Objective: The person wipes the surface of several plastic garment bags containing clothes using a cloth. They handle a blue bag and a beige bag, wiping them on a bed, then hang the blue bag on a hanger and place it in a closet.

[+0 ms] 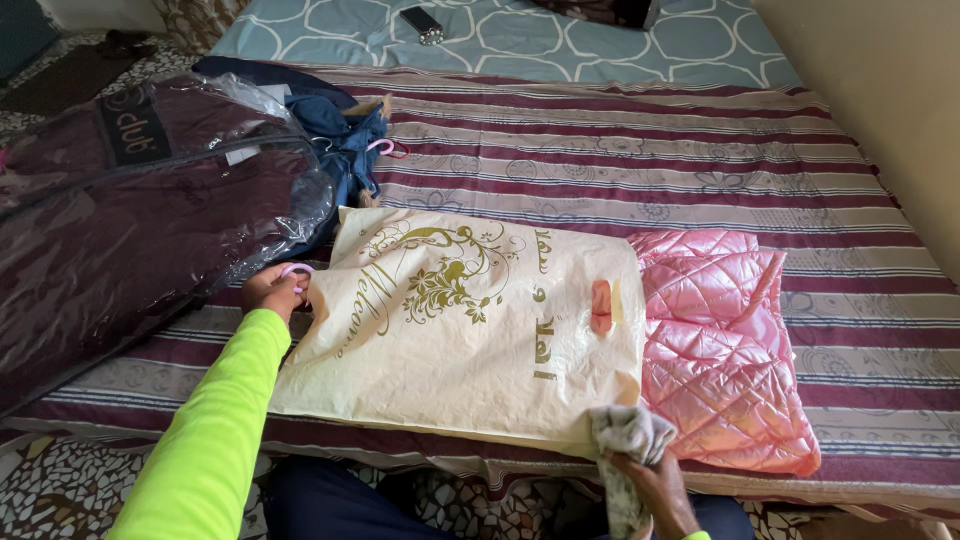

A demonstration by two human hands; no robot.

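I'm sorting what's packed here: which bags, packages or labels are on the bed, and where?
Cream plastic carrier bag: flat at mid-bed, gold floral print, cut-out handle.
Clear garment bag: left, over maroon clothing, dark zip.
Black label: on the garment bag's top, rectangular, pale lettering.

The bag (470, 330) is cream with gold flower ornaments. The quilt (720, 340) is shiny pink, stitched in diamonds. The bed cover (700, 160) has maroon, grey and white stripes. The sleeve (215, 420) is neon yellow-green. The cloth (625, 435) is grey-white.
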